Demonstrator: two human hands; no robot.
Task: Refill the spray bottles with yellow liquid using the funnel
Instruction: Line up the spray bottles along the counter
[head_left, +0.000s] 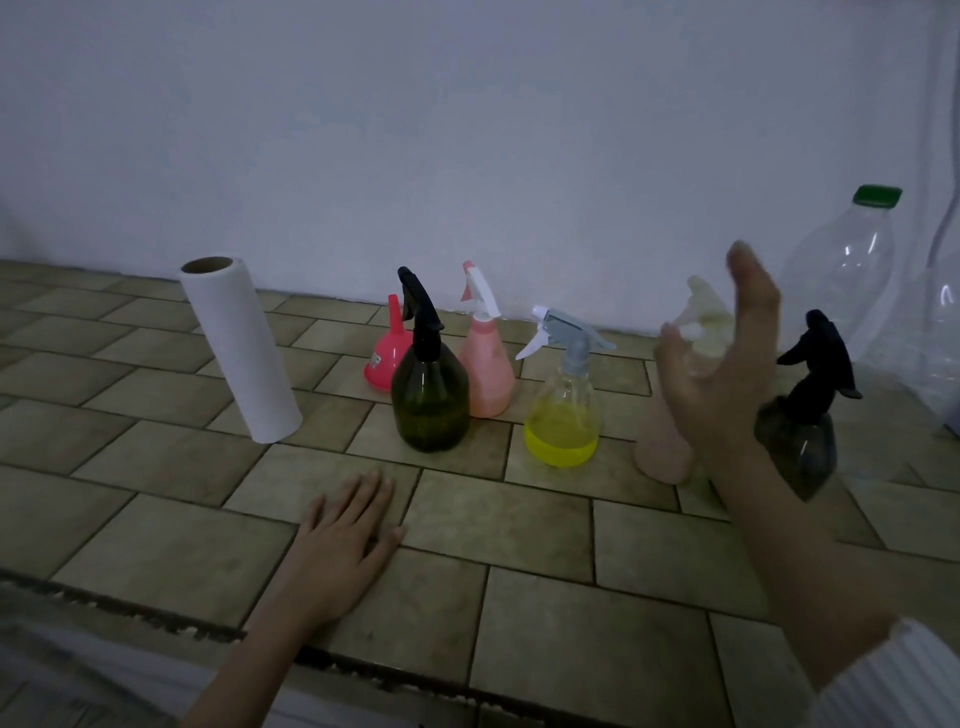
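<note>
Pale pink spray bottle (667, 441) stands upright on the tiled counter (545, 525), second from the right in the row, long axis vertical, its whitish trigger head (701, 317) partly hidden behind the right hand (719, 374). That hand is raised just in front of the bottle's top, fingers spread wide and curled, holding nothing; contact with the head can't be confirmed, blur there. So the bottle lies directly beyond and slightly left of the right palm, clearly the nearer hand. Left hand (345, 540) rests flat on the counter, fingers splayed, empty, well apart from every bottle. Left of the pink bottle: clear bottle with yellow liquid (562, 405), about a third full, grey trigger. Further left, second pink bottle (487, 364), dark green bottle (430, 395), and the red funnel (387, 353) upside down behind them, far from both hands. Dark bottle (810, 415) just right of the right wrist. Likely next: close on the pink bottle's head to unscrew it; watch knocking the dark one.
</note>
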